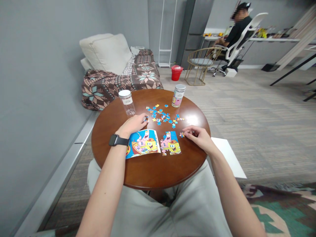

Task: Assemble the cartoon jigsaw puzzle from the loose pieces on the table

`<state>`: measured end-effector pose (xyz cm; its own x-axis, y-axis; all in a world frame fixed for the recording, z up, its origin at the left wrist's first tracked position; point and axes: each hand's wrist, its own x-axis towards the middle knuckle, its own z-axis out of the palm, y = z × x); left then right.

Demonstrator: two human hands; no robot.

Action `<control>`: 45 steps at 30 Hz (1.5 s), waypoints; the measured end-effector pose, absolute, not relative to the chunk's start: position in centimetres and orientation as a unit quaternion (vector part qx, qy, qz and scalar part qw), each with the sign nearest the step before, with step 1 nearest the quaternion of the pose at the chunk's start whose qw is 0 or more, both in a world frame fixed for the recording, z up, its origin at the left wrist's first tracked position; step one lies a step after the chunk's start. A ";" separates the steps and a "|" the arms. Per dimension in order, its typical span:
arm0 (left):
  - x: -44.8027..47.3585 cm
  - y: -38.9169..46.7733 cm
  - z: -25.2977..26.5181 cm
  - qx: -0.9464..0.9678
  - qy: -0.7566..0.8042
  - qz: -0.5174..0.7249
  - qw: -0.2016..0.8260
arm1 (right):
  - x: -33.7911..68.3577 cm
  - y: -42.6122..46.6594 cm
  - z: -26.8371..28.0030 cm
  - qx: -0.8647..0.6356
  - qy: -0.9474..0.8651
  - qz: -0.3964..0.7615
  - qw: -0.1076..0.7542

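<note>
My left hand (133,125), with a dark watch on its wrist, is closed on a small puzzle piece (146,118) beside the loose heap. The fingers of my right hand (198,136) are drawn together at another puzzle piece, a multicoloured one (182,135), right of the joined part. That joined puzzle section (171,144) shows a pink starfish and a yellow sponge character, with an uneven left edge. Left of it lies the printed reference picture (145,143), partly under my left wrist. Several loose, mostly blue puzzle pieces (161,116) are scattered beyond my hands.
On the round wooden table (153,172) stand a clear jar (128,104) at left and a printed jar (178,97) at the back right. Beyond are a covered sofa (145,74), a red bin (176,73), a wire chair (201,62) and a seated person (238,31).
</note>
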<state>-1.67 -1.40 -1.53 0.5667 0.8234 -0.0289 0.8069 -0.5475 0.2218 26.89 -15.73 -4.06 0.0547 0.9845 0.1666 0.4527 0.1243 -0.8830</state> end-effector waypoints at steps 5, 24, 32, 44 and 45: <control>-1.7 -1.3 -1.7 0.880 0.460 0.047 0.110 | 26.9 -15.7 -4.1 -0.584 -0.618 0.307 0.428; -1.9 -1.1 -2.1 0.887 0.450 0.047 0.093 | 26.7 -15.9 -3.8 -0.596 -0.628 0.283 0.412; -1.7 -1.2 -1.9 0.885 0.455 0.043 0.092 | 26.7 -15.8 -4.0 -0.598 -0.626 0.283 0.412; -1.8 -1.4 -2.0 0.879 0.462 0.047 0.105 | 27.0 -15.6 -4.5 -0.608 -0.619 0.268 0.418; -1.8 -1.5 -2.0 0.879 0.463 0.046 0.103 | 27.0 -15.6 -4.5 -0.611 -0.618 0.267 0.417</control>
